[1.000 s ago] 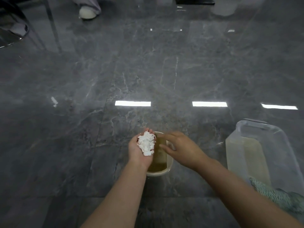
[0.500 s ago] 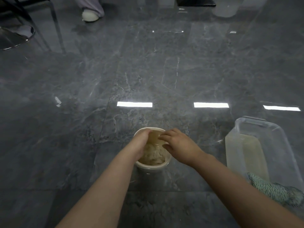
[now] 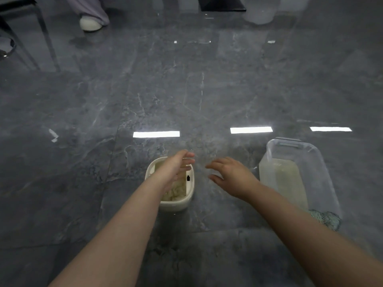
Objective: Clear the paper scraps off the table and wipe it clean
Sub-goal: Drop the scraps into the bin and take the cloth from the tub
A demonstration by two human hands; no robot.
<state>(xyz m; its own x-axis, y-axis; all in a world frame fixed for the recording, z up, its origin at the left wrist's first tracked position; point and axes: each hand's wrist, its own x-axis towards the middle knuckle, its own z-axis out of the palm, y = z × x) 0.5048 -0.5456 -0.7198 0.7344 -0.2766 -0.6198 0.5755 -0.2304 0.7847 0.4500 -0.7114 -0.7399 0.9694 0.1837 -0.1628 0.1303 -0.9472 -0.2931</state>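
A small cream bin [image 3: 186,200] stands on the dark grey marble surface [image 3: 186,100], with white paper scraps [image 3: 176,189] piled inside it. My left hand [image 3: 178,166] hovers over the bin's mouth with straight fingers and holds nothing. My right hand [image 3: 230,175] hangs just right of the bin, fingers spread and relaxed, also holding nothing. A green cloth [image 3: 325,219] lies at the near end of a clear plastic tub [image 3: 323,162] on the right.
One small white scrap [image 3: 53,135] lies on the surface at the left. At the far edge are a person's shoe [image 3: 90,23], a dark chair frame [image 3: 41,34] and a translucent bucket [image 3: 259,15].
My left hand has tipped its pile of white scraps into the bin and now holds nothing. My right hand has drawn away from the bin's rim to the right.
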